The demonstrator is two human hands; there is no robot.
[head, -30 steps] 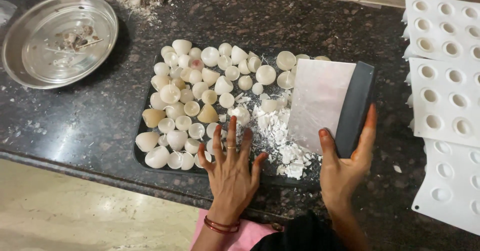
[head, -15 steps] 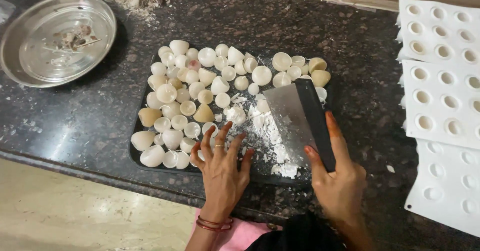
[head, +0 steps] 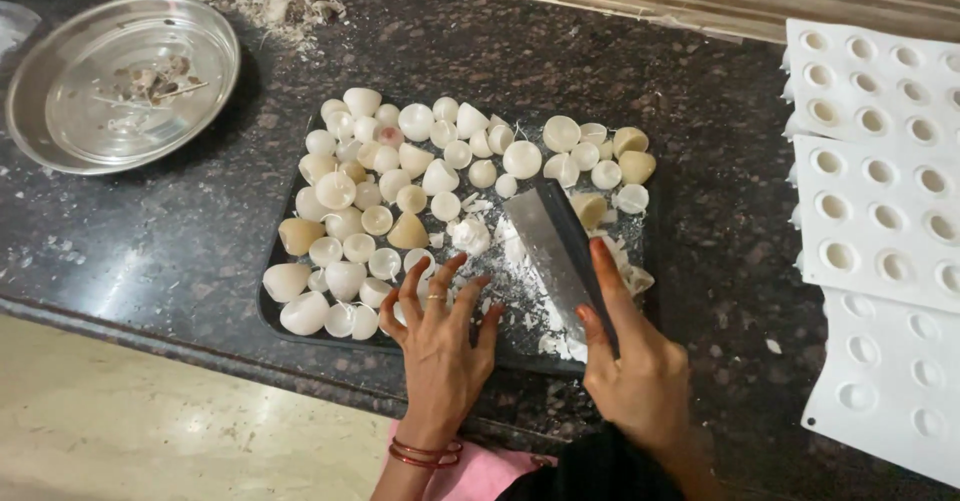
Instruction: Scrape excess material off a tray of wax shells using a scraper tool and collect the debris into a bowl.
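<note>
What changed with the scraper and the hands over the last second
The right hand tipped the scraper from lying flat at the tray's right end onto its edge and swept it left into the white crumbs. The left hand stayed spread at the near edge of the dark tray. The shells, steel plate and white moulds did not move.

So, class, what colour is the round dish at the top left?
The dish is shiny silver metal, seen in the head view.
</note>
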